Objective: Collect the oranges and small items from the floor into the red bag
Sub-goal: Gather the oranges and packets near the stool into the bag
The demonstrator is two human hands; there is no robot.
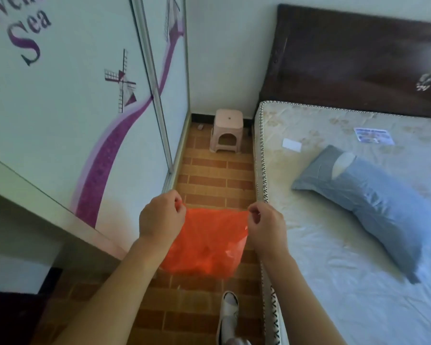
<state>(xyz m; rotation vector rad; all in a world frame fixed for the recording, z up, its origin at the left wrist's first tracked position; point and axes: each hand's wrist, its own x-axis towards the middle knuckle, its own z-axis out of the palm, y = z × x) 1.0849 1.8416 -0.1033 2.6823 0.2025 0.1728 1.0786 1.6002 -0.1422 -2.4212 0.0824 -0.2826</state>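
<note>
Head view looks down on two bare forearms reaching forward over a narrow strip of floor. Left hand [161, 215] has its fingers [179, 200] curled tight, pinching the upper left edge of the red bag [204, 247]. Right hand [268, 224] does the same on the upper right edge, its fingers bent in and nipping the thin plastic between thumb and forefinger. Between the two hands the top edge of the bag is pulled taut and roughly level. Below that edge the bag hangs in the air above the floor [209, 175], crumpled and bulging toward its bottom; what it holds cannot be told through the plastic.

Brick-patterned tiles cover the floor, which runs as a lane between a wardrobe [67, 100] on the left and a bed on the right. White sliding doors of the wardrobe carry a purple ribbon, windmills and lettering. A foot in a white slipper [229, 312] stands on the tiles near the bottom of the picture, just beside the bed. At the far end of the lane a pale pink plastic stool [226, 130] stands against the wall. On the bare mattress [334, 245] lies a blue-grey pillow [368, 197], with a dark wooden headboard [353, 58] behind it.
</note>
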